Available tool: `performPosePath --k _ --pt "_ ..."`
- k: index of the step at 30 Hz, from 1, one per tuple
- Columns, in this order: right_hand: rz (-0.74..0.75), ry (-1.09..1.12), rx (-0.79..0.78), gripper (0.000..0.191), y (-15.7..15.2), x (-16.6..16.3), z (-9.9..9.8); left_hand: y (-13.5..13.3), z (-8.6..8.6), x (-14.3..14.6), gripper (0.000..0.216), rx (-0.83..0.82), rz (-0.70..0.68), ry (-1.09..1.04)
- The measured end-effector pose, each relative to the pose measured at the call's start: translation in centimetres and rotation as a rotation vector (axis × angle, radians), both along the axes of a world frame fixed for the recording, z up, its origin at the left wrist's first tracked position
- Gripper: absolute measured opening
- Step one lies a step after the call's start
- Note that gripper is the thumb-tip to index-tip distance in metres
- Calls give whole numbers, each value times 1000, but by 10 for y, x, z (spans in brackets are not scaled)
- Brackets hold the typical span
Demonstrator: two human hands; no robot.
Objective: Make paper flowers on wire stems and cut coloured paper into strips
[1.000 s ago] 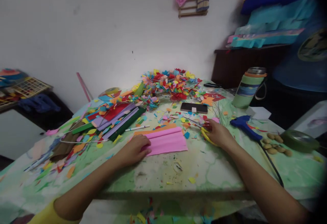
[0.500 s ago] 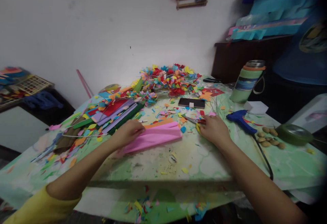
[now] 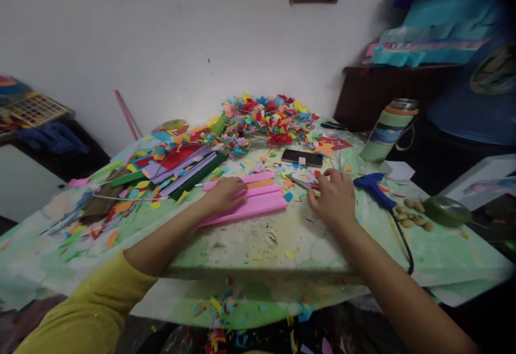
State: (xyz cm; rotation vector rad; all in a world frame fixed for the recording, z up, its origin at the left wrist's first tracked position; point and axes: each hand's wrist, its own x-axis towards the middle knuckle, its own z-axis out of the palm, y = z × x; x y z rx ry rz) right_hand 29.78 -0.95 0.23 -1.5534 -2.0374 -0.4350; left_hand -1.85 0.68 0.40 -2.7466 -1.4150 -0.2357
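Observation:
My left hand (image 3: 228, 195) is over folded pink crepe paper (image 3: 262, 206), its fingers curled down onto the near strips. A narrow orange piece (image 3: 260, 183) and another pink strip (image 3: 262, 176) lie just beyond. My right hand (image 3: 334, 198) hovers at the handles of a pair of scissors (image 3: 299, 182), thumb and fingers apart. The blades rest on the table, pointing left and away; the fingers partly hide the handles.
Behind stands a heap of colourful paper flowers (image 3: 270, 120), with a phone (image 3: 302, 158) before it. Rightward are a blue glue gun (image 3: 374, 188), nuts (image 3: 411, 215), green tape (image 3: 447, 210) and a bottle (image 3: 389, 131). Folded papers (image 3: 181, 165) and scraps lie left.
My left hand has moved right, further over the pink paper, and another pink strip now shows beyond the orange piece. My right hand's fingers have lifted and spread at the scissors' handles.

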Motion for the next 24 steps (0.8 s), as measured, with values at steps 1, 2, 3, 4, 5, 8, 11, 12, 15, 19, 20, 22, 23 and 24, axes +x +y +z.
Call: performPosePath --k 1,2,3,4,5,8,11,12,15,19,20,22,23,24 --pt "47 -9 -2 38 -3 -4 2 -4 -1 2 28 -5 -19 18" --pt "109 -18 -12 42 -5 -8 3 -7 -1 4 26 -3 -20 25" --pt "186 -29 -29 45 -7 -14 4 -8 -2 4 25 -3 -14 21" --pt "271 -41 -55 46 -8 -19 4 -8 -3 4 24 -7 -8 11" --pt "355 -53 -86 45 -9 -25 3 -7 -5 3 24 -13 -2 -4" --pt "586 -87 -211 31 -8 -41 -5 -1 -8 0 23 -21 -1 -38" --pt "701 -110 -303 10 -6 -49 -14 5 -11 -3 27 -5 0 -45" --pt "715 -117 -315 11 -6 -50 -16 7 -12 -3 29 3 9 -38" --pt "719 -128 -298 16 -8 -49 -19 16 -11 -4 36 25 46 -35" --pt "751 -162 -245 18 -10 -46 -21 35 -6 2 39 38 26 -58" --pt "756 -169 -236 18 -10 -45 -22 39 -4 5 40 36 18 -44" --pt "757 -169 -222 19 -10 -44 -24 42 -1 7 40 67 47 -21" --pt "756 -163 -219 19 -10 -43 -25 39 1 8 39 82 54 -18" --pt "755 -157 -219 19 -11 -42 -25 32 3 7 39 90 50 -24"
